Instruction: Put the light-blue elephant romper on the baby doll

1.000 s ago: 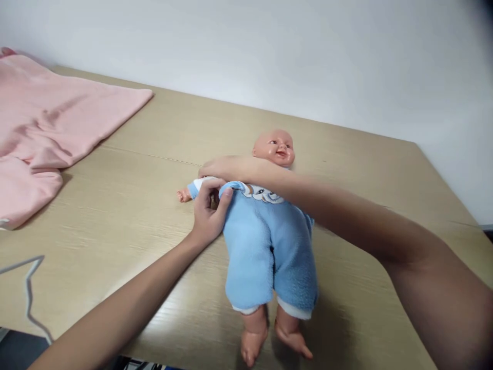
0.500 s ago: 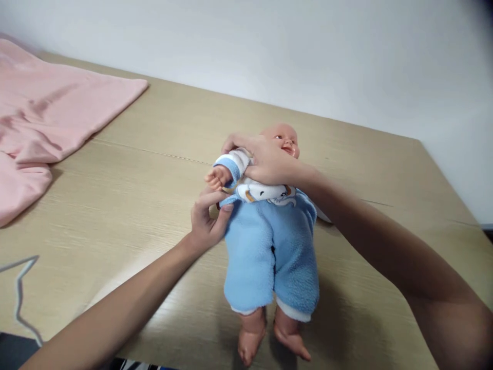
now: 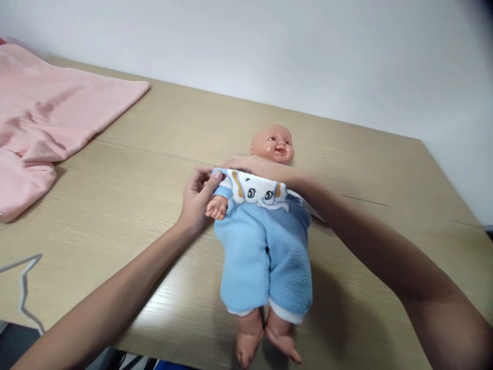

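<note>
A baby doll (image 3: 272, 144) lies face up on the table, feet toward me. It wears fluffy blue overalls (image 3: 246, 252) with an elephant face on the white bib, over a long-sleeved white top with blue cuffs. My left hand (image 3: 198, 198) pinches the overalls' upper corner between thumb and fingers, beside the doll's small hand (image 3: 217, 207). My right hand (image 3: 254, 163) reaches across the doll's chest below its chin. The bib's top edge and the wrist hide its fingers, so their grip does not show.
A pink blanket (image 3: 77, 103) lies in folds at the left of the wooden table (image 3: 146, 149). A pale cable (image 3: 23, 288) hangs near the front left edge. Behind the table rises a white wall (image 3: 246, 51).
My left hand has moved up with the overalls' corner, past the doll's hand. The bib is now spread, showing the elephant's eyes. My right hand has left the doll's sleeve and moved behind the bib.
</note>
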Action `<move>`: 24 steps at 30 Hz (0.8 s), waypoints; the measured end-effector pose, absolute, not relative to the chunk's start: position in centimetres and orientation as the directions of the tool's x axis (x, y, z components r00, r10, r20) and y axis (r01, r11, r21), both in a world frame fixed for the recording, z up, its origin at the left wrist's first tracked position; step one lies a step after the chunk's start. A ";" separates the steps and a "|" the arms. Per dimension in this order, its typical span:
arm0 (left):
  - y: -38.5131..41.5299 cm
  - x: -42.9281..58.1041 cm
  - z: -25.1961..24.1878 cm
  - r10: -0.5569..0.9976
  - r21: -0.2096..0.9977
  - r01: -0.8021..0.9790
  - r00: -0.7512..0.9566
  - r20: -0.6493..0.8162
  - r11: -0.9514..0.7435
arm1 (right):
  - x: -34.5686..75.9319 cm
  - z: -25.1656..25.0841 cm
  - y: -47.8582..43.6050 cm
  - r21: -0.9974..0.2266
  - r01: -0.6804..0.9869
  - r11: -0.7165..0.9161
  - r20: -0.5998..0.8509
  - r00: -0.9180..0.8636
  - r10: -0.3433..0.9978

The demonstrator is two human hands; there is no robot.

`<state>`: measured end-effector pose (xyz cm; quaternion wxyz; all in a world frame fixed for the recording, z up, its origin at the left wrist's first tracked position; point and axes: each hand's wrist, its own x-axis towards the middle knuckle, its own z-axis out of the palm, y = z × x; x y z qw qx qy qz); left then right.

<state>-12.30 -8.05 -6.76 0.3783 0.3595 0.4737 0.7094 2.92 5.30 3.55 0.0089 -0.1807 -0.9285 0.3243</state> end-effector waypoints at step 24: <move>-3.8 -13.9 -7.9 0.980 0.912 -0.399 -0.125 -0.155 0.094 | 2.4 2.2 2.5 -0.401 0.746 0.531 -0.044 -0.594 0.803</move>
